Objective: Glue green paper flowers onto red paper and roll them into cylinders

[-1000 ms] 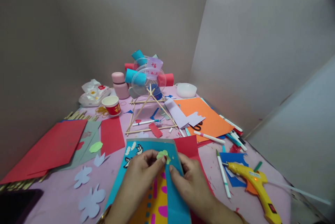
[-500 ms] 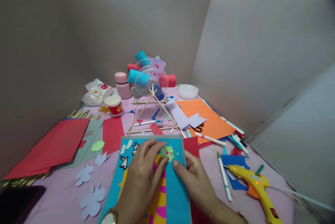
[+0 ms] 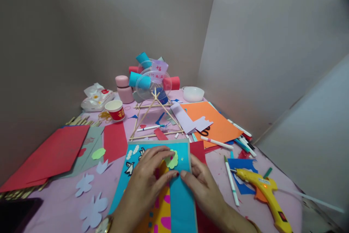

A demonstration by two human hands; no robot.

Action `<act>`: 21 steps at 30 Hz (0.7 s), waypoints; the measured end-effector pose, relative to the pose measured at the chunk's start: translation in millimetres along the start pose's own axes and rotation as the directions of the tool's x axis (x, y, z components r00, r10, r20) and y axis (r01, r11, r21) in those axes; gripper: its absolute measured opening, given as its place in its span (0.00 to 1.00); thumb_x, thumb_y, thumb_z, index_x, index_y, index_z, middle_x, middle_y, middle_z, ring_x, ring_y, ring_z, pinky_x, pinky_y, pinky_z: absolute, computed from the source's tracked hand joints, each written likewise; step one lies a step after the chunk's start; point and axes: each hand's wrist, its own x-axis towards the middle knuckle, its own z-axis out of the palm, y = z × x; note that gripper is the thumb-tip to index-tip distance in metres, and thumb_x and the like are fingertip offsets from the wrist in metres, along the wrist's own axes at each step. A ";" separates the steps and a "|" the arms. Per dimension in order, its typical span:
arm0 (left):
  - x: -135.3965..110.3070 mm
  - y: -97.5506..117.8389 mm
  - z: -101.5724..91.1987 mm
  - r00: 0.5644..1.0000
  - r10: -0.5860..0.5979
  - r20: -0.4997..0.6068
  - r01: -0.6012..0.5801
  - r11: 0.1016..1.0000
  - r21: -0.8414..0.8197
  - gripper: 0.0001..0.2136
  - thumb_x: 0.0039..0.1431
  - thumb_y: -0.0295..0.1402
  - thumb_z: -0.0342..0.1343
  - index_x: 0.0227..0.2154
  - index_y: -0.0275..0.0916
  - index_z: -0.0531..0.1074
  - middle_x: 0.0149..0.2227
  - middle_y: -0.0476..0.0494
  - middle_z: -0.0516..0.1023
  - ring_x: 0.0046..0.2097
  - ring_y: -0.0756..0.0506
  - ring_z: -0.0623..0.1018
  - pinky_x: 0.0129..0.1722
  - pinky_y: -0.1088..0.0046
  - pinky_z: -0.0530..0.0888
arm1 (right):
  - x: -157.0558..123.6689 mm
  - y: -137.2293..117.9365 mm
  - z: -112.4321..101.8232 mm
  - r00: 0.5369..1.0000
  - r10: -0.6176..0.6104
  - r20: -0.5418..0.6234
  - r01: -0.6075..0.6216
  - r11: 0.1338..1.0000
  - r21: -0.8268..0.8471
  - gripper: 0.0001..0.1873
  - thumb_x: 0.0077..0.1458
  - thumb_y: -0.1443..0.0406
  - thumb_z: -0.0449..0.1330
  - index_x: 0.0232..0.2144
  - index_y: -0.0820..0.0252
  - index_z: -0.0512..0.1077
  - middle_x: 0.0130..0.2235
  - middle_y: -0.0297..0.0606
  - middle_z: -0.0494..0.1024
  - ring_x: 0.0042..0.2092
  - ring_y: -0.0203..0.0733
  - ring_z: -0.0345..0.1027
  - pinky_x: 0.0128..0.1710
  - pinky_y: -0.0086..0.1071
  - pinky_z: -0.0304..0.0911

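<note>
A blue card (image 3: pixel 180 196) with white birds and a yellow shape with pink spots lies on the pink table in front of me. A small green paper flower (image 3: pixel 172 160) lies on its upper part. My left hand (image 3: pixel 148 185) rests on the card with its fingers spread, the fingertips pressing beside and on the flower. My right hand (image 3: pixel 203 185) lies flat on the card's right edge, its forefinger pointing at the flower. Neither hand holds anything.
A yellow glue gun (image 3: pixel 265 191) and markers (image 3: pixel 231 179) lie to the right. Red sheets (image 3: pixel 54 155) and pale flower cut-outs (image 3: pixel 92 211) lie to the left. Behind stand a stick frame with paper cups (image 3: pixel 152 84), an orange sheet (image 3: pixel 215 122), a red cup (image 3: pixel 116 109) and a white bowl (image 3: pixel 193 93).
The green flower was held up between both hands' fingertips; it now lies on the blue card, and both hands have flattened onto the card around it.
</note>
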 end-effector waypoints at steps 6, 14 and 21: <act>-3.2 -4.1 0.9 0.994 0.105 -0.036 -0.102 0.992 0.078 0.11 0.58 0.34 0.53 0.44 0.43 0.71 0.44 0.44 0.76 0.47 0.44 0.75 0.45 0.64 0.73 | -1.8 0.5 1.3 1.000 -0.011 0.007 0.011 1.000 0.004 0.17 0.56 0.66 0.55 0.49 0.56 0.66 0.42 0.38 0.77 0.39 0.42 0.72 0.35 0.32 0.68; -8.5 -0.4 7.9 0.936 0.334 -0.113 -0.287 0.908 0.305 0.09 0.62 0.27 0.48 0.40 0.34 0.72 0.41 0.40 0.79 0.44 0.45 0.76 0.45 0.67 0.72 | -1.7 -2.6 3.3 0.996 -0.085 -0.005 0.084 0.993 -0.082 0.17 0.56 0.71 0.53 0.47 0.55 0.68 0.44 0.36 0.76 0.44 0.41 0.70 0.44 0.34 0.65; -12.3 -2.2 15.4 0.895 0.431 -0.116 -0.345 0.834 0.431 0.08 0.61 0.25 0.48 0.40 0.31 0.71 0.40 0.38 0.79 0.43 0.45 0.76 0.45 0.68 0.71 | -2.2 2.8 4.4 0.991 -0.123 -0.048 0.115 0.982 -0.151 0.16 0.54 0.74 0.53 0.44 0.57 0.68 0.40 0.35 0.77 0.40 0.39 0.70 0.42 0.31 0.66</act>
